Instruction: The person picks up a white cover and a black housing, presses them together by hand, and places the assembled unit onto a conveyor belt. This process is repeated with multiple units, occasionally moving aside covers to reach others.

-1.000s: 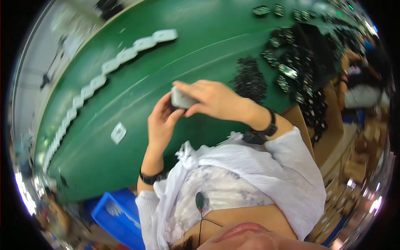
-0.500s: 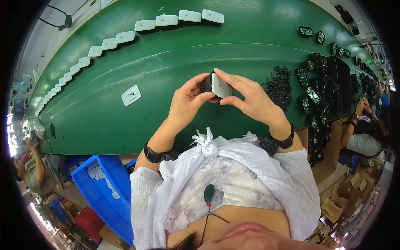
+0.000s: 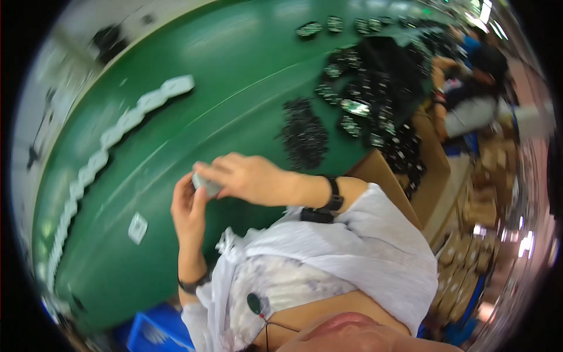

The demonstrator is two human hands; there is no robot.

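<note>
A small case with a pale cover [image 3: 206, 184] is between my two hands, above the green table [image 3: 246, 111]. My left hand [image 3: 187, 202] grips it from the left, thumb along its near side. My right hand [image 3: 249, 178] is closed over its right side, fingers across the top. Motion blur and the fingers hide much of the case, and its dark body barely shows. A loose white cover [image 3: 138, 228] lies on the table, left of my left hand.
A curved row of white-topped cases [image 3: 129, 121] runs down the left. Right of my hands lies a heap of small black parts [image 3: 303, 135]. Beyond are black housings with green circuit boards [image 3: 355, 107], a cardboard box [image 3: 433, 144] and a seated person [image 3: 472, 97]. A blue bin [image 3: 138, 334] stands below the table edge.
The view has swung to the right, and the scene is tilted and blurred. Both hands still hold the case, now lower left in view; my right hand's fingers lie further over it.
</note>
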